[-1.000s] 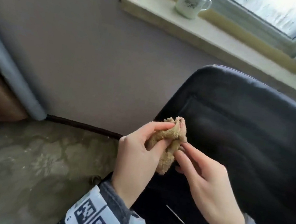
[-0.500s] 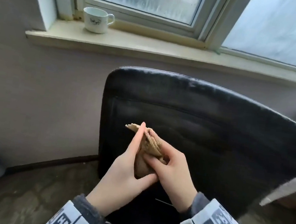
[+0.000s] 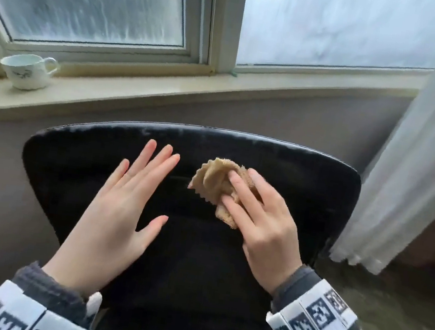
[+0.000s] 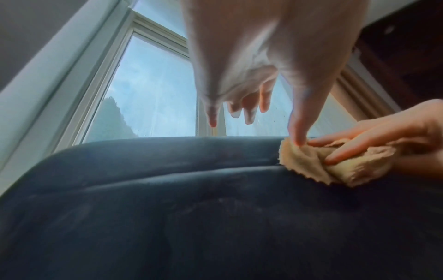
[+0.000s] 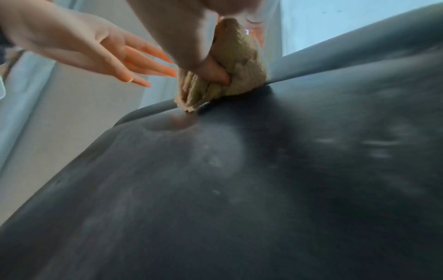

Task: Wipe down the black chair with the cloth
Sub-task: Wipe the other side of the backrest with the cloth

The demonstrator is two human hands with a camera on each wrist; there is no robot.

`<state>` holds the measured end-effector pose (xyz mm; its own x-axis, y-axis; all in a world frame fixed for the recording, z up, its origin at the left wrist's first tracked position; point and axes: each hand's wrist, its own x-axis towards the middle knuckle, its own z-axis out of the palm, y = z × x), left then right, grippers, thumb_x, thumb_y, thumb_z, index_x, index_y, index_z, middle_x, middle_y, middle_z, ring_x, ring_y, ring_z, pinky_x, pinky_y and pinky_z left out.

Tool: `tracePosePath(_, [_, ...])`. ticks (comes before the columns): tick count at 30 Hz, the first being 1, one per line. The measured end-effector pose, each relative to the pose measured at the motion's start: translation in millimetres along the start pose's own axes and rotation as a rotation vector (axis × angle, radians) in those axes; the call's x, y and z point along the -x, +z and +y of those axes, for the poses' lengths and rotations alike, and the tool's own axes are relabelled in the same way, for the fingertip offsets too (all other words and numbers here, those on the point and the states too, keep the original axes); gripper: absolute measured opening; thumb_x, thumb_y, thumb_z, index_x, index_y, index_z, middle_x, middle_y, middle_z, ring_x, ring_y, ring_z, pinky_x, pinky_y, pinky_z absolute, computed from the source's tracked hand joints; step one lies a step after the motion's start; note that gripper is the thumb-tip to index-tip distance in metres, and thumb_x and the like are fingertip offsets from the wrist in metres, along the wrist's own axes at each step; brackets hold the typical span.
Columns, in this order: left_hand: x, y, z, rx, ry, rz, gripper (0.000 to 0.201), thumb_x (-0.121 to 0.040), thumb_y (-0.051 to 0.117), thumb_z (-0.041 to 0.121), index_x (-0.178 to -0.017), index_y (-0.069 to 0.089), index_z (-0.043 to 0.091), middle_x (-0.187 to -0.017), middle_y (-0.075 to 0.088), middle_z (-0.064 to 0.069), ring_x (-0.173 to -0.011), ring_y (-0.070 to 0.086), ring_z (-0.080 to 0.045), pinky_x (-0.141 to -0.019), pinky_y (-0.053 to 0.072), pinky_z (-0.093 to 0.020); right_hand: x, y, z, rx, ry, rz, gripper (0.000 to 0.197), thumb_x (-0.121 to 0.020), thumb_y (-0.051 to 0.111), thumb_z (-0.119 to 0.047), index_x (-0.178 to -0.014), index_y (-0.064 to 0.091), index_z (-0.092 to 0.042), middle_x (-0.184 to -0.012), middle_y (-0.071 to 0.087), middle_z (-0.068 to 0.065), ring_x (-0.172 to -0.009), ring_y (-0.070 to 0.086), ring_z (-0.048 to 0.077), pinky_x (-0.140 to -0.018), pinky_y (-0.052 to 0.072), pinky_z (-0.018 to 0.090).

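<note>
On the upper chair back, near its top edge, the right hand (image 3: 263, 226) now grips the bunched tan cloth (image 3: 214, 183) alone, thumb tucked into its folds, pressing it onto the black chair (image 3: 305, 182). Half a second ago both hands were working the cloth together in the air. Left hand (image 3: 122, 207) has let go: fingers straight and spread, holding nothing, just beside the cloth; contact with the chair unclear. Folding looks finished; wiping is likely starting. Dusty smears show across the chair surface.
</note>
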<state>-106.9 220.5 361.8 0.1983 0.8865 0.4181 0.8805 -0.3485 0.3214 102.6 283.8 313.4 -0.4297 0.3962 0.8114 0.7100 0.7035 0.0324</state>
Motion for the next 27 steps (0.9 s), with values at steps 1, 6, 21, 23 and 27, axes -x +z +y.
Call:
tracePosePath(1, [0,6,4,-0.022,-0.013,-0.006,0.091,-0.071,0.074,0.003,-0.144,0.022,0.022,-0.152,0.024,0.007,-0.143,0.009,-0.008,-0.116,0.009,-0.032,7,-1,10,0.020,-0.044,-0.010,0.034,-0.097,0.042,-0.006,-0.087,0.074,-0.004,-0.113,0.069,0.012,-0.105,0.064,0.034,-0.084,0.055,0.043])
tracePosePath(6, [-41,36,47,-0.120,0.029,-0.037,0.092,-0.069,0.077,0.011,-0.144,0.025,0.021,-0.154,0.019,0.004,-0.144,0.007,-0.012,-0.117,0.006,-0.036,42,-32,64,-0.060,0.035,-0.024,0.037,-0.098,0.039,-0.004,-0.087,0.074,0.000,-0.113,0.068,0.014,-0.103,0.065,0.033,-0.087,0.055,0.039])
tracePosePath(21, [-123,99,98,-0.516,-0.027,-0.121,0.130,-0.035,0.088,0.043,-0.140,0.011,0.047,-0.141,0.019,-0.005,-0.135,0.010,-0.020,-0.111,-0.005,-0.051,118,2,72,-0.476,1.328,0.466,0.042,-0.071,0.069,0.011,-0.108,0.068,-0.009,-0.112,0.062,0.000,-0.104,0.058,0.010,-0.094,0.037,0.002])
tracePosePath(23, [-124,102,101,-0.495,-0.037,-0.123,0.131,-0.037,0.088,0.042,-0.140,0.008,0.048,-0.142,0.018,-0.005,-0.135,0.008,-0.020,-0.111,-0.007,-0.051,118,9,61,-0.516,1.366,0.467,0.042,-0.072,0.069,0.008,-0.110,0.067,-0.009,-0.113,0.062,0.001,-0.105,0.057,0.009,-0.095,0.039,0.005])
tracePosePath(27, [-124,104,102,-0.473,-0.036,-0.104,0.131,-0.039,0.088,0.040,-0.140,0.005,0.049,-0.143,0.016,-0.007,-0.137,0.006,-0.021,-0.109,-0.010,-0.048,98,16,31,-0.555,1.364,0.480,0.044,-0.074,0.066,0.002,-0.116,0.063,-0.011,-0.123,0.058,0.006,-0.114,0.054,0.013,-0.103,0.040,0.021])
